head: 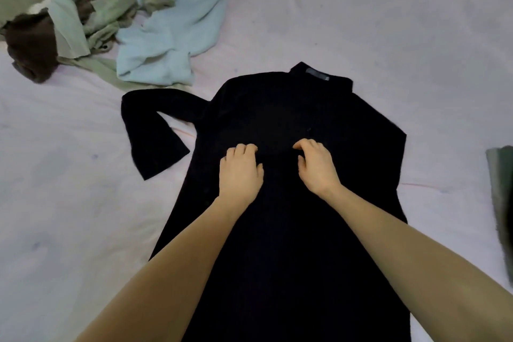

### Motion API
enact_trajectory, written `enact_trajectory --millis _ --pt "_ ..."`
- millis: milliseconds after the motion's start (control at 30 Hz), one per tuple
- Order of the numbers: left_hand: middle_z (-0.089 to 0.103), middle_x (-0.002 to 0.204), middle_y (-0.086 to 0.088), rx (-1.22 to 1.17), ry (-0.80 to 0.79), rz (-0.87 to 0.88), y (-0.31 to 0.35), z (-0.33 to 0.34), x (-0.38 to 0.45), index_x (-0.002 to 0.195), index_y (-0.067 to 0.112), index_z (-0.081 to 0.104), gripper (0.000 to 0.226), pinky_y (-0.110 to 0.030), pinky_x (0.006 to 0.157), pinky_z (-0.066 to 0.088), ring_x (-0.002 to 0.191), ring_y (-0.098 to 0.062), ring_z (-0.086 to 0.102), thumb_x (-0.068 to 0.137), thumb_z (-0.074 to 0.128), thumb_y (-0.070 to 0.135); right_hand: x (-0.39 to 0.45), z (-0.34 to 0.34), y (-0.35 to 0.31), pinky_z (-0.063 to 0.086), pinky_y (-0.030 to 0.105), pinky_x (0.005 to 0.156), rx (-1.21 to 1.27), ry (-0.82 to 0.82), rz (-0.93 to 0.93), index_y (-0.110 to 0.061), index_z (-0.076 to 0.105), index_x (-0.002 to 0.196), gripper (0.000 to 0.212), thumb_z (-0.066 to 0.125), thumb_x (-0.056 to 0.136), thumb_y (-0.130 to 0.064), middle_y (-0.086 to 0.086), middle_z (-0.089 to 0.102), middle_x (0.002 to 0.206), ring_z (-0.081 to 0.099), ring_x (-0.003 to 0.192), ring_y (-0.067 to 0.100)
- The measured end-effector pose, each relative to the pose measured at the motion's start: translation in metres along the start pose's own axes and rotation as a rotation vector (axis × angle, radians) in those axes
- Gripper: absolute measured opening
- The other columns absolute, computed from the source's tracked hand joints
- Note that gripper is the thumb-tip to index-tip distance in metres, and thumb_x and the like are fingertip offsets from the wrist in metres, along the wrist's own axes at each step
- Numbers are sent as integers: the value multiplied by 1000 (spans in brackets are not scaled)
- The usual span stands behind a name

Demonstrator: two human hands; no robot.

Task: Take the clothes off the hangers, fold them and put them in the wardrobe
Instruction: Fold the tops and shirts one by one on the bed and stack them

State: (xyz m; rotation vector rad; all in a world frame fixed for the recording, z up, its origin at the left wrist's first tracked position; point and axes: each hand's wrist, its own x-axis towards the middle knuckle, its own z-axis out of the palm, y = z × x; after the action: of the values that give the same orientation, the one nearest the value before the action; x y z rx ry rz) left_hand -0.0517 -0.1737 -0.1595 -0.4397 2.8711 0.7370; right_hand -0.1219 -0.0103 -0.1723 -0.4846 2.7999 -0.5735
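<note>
Across the middle of the bed [388,36] lies a black dress [277,244], spread flat with its collar [319,78] at the far end and its skirt running toward the camera and out of the bottom edge. One sleeve [150,125] sticks out to the left, bent so the cuff points back down; the other sleeve cannot be made out against the dark cloth. Both hands rest on the chest of the dress, near each other but apart. On the left hand [240,172] the fingers [244,148] are curled down at the knuckles with the tips against the fabric, and on the right hand [316,165] they are bent the same way; whether either one pinches the cloth or only presses on it cannot be told. Both forearms are bare. At the far left of the bed sits a loose heap of clothes: a pale blue garment [172,30], green ones [97,3] and a brown one [30,44]. A grey-green piece [502,191] shows at the right edge.
</note>
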Motion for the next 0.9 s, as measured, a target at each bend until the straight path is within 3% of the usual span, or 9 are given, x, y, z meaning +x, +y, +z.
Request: enact_trajectory --millis 233,333,500,667,800,900 --pt "50 137 0 -8 -233 273 136 55 39 140 17 44 44 -34 107 35 127 -19 44 99 50 34 -14 -92 152 47 31 96 -28 17 312 -14 58 125 50 42 85 13 5 61 123 56 114 23" --pt "45 143 -1 -26 -279 295 175 82 59 143 16 41 48 -35 109 33 132 -20 41 99 51 33 -4 -109 199 45 35 100 -9 33 335 -14 55 130 57 40 83 15 7 57 127 53 118 26" --pt "40 147 -6 8 -345 321 227 129 94 147 13 34 58 -38 111 35 133 -24 39 98 53 36 26 -108 264 35 26 105 86 -48 234 -27 48 138 63 47 84 6 2 48 139 40 129 21" --pt "51 132 -6 118 -359 302 251 161 122 138 14 45 57 -37 100 44 119 -22 49 94 54 48 52 -107 296 39 33 88 -197 -154 76 -22 57 124 40 45 89 -6 1 58 119 50 105 23" --pt "52 124 -4 92 -383 281 261 170 133 130 13 53 54 -32 85 49 109 -19 55 92 55 51 60 -107 310 46 38 75 -49 -245 90 -13 52 99 10 43 96 -15 6 50 113 54 88 25" --pt "63 109 -4 36 -372 307 275 178 138 123 11 53 42 -33 77 52 92 -19 62 95 56 42 70 -112 313 43 40 72 41 -108 100 -8 47 90 10 39 96 -10 9 53 94 53 82 28"
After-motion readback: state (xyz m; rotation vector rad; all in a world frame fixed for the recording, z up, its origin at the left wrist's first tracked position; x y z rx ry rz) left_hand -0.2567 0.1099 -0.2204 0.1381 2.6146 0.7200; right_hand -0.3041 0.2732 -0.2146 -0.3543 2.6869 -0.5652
